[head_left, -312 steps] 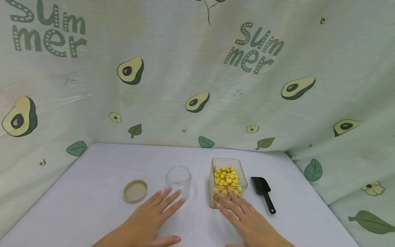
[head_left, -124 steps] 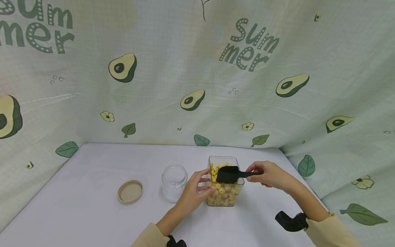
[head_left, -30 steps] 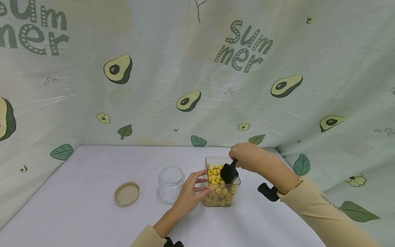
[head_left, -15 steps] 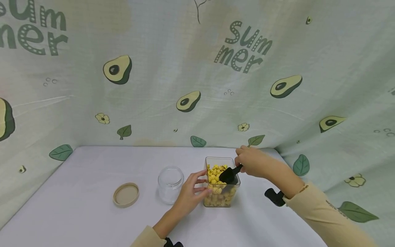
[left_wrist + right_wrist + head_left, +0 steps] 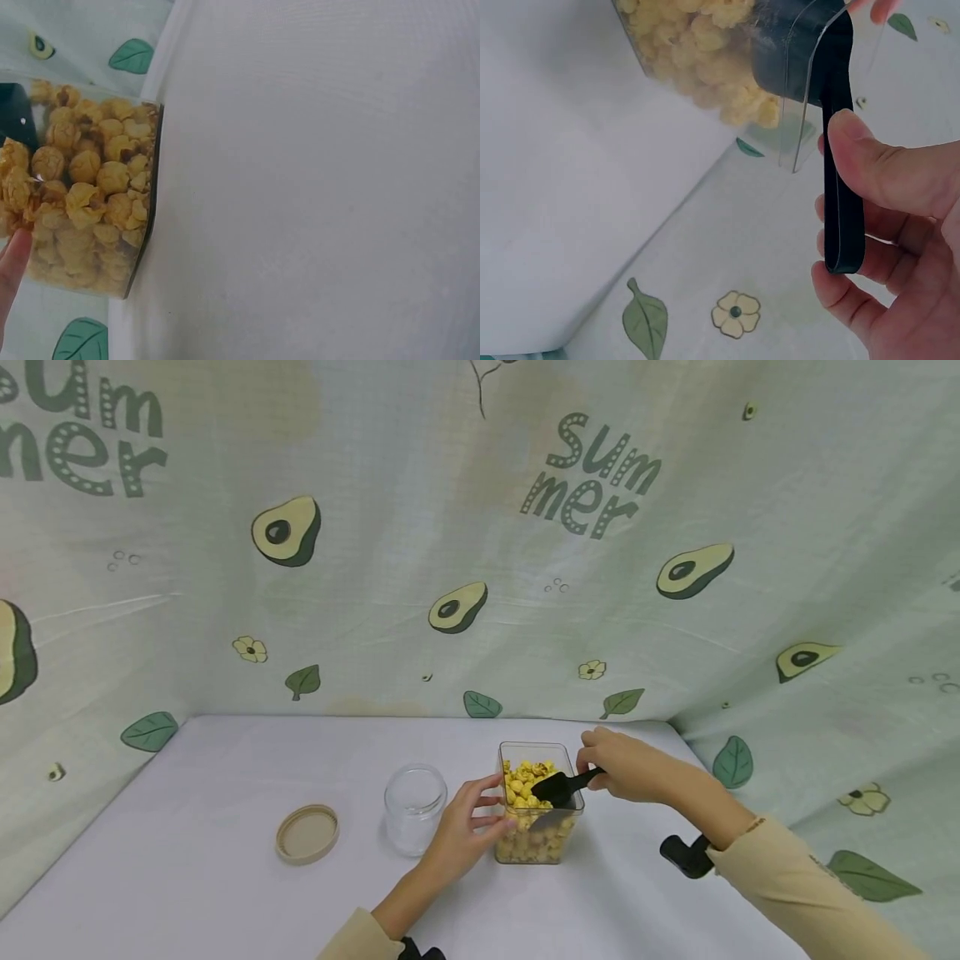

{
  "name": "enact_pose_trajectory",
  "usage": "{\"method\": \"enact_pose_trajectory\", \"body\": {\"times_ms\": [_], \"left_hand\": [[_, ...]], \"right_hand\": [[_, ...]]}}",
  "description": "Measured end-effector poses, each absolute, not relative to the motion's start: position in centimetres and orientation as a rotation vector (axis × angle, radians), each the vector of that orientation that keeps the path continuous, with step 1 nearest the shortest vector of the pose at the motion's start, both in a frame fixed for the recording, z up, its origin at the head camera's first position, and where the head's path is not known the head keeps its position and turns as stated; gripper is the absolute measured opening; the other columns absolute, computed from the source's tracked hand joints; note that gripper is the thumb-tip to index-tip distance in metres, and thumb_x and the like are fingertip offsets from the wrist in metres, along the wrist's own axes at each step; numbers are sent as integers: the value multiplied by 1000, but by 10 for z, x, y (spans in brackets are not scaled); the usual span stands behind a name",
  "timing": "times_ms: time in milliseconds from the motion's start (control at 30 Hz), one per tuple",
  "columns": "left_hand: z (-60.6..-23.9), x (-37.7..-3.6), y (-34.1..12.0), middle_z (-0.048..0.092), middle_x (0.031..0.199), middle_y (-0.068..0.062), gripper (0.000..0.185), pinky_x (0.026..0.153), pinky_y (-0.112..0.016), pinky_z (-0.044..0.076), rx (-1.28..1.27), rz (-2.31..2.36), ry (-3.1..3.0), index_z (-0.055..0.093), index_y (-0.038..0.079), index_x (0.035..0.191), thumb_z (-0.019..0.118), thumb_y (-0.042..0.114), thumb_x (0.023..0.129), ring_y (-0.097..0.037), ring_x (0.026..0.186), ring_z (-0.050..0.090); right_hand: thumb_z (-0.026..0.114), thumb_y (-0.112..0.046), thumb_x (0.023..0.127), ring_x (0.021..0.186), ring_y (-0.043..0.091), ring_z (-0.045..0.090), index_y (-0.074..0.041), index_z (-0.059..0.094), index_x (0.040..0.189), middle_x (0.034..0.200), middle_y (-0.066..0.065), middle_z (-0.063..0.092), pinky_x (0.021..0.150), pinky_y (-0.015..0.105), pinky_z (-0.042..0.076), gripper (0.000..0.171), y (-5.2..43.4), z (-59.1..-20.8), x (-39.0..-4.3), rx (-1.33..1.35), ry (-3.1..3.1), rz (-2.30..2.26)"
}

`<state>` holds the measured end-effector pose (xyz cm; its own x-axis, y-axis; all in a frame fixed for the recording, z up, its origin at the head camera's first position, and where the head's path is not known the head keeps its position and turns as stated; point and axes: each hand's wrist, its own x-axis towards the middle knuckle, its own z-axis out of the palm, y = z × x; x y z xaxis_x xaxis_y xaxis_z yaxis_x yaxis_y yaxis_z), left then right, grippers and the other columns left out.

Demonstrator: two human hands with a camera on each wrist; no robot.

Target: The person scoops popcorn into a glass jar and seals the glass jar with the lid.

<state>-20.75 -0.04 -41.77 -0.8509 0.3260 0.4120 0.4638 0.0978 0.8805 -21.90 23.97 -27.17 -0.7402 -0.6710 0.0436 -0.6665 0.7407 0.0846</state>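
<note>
A clear square container [image 5: 556, 852] of yellow popcorn [image 5: 522, 777] stands mid-table. My left hand [image 5: 463, 837] holds its left side, fingers curled against the wall; one fingertip [image 5: 10, 264] shows by the container [image 5: 97, 277] in the left wrist view. My right hand [image 5: 628, 766] grips the handle of a black scoop [image 5: 561, 786], whose bowl is dipped into the popcorn. In the right wrist view the thumb and fingers [image 5: 877, 174] wrap the scoop handle [image 5: 841, 202], and the bowl sits inside the container wall [image 5: 804, 120]. An empty clear glass jar [image 5: 414, 807] stands left of the container.
A tan round lid [image 5: 307, 832] lies flat on the white table [image 5: 225, 877], left of the jar. A hanging cloth printed with avocados [image 5: 480, 568] closes in the back and both sides. Black wrist mounts [image 5: 687, 856] show on my forearms.
My right hand has dropped and drawn back to the right, tipping the scoop from steep to nearly level in the popcorn. The left hand has stayed on the container.
</note>
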Motion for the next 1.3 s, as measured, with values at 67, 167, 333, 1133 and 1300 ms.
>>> {"method": "enact_pose_trajectory", "body": {"times_ms": [67, 167, 333, 1133, 1300], "left_hand": [[-417, -207, -1, 47, 131, -14, 59, 85, -29, 55, -812, -1863, -2242, 42, 7, 136, 68, 19, 85, -30, 110, 56], [-416, -207, -1, 46, 132, -12, 60, 85, -28, 55, -811, -1864, -2247, 42, 7, 137, 69, 19, 85, -29, 110, 56], [-416, -206, 1, 45, 133, -11, 61, 86, -26, 54, -809, -1891, -2264, 40, 9, 138, 68, 22, 85, -28, 113, 55], [-417, -206, 2, 46, 132, -11, 60, 85, -25, 54, -796, -1875, -2264, 41, 10, 138, 68, 22, 85, -28, 112, 56], [-415, -206, 2, 46, 132, -11, 60, 85, -25, 54, -797, -1877, -2265, 41, 9, 138, 68, 21, 85, -28, 112, 56]], "right_hand": [[74, -10, 76, 71, 7, 39, -14, 65, 82, 74, -7, 44, 61, 23, 36, 11, 242, -273, -219, 1113, -2853, -67], [74, -11, 76, 71, 8, 39, -14, 65, 83, 73, -7, 43, 62, 24, 36, 12, 242, -273, -218, 1116, -2831, -104], [76, -16, 74, 73, 12, 39, -17, 66, 85, 75, -6, 44, 63, 27, 36, 15, 233, -270, -217, 1118, -2710, -412], [72, -15, 79, 71, 6, 36, -15, 65, 89, 76, -8, 43, 65, 25, 32, 12, 247, -294, -216, 1141, -2807, 69], [71, -14, 81, 70, 6, 36, -17, 65, 89, 76, -9, 42, 64, 23, 31, 11, 250, -292, -220, 1140, -2859, 164]]}}
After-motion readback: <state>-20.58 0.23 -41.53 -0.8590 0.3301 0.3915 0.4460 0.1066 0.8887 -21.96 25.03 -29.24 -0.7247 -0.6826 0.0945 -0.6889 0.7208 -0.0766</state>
